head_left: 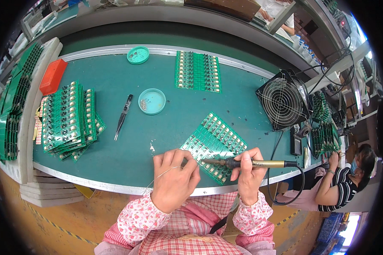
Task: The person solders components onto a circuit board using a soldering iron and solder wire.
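Note:
My right hand [247,174] is closed around a soldering iron [272,163], its tip pointing left over a green circuit board panel [212,140]. The panel lies at an angle near the table's front edge, with rows of small pale and dark parts on it. My left hand [173,178] is closed at the panel's left corner, with a thin solder wire [168,171] curving out of its fingers. The fingertips partly hide where wire, tip and board come together, so I cannot tell whether they touch.
Stacked circuit boards [64,119] and tweezers [123,117] lie left, two turquoise dishes [152,101] [138,55] farther back. Another panel [198,72] lies behind. A black fan [283,100] stands right; the iron's cable [303,182] loops below it. A co-worker [344,182] sits at far right.

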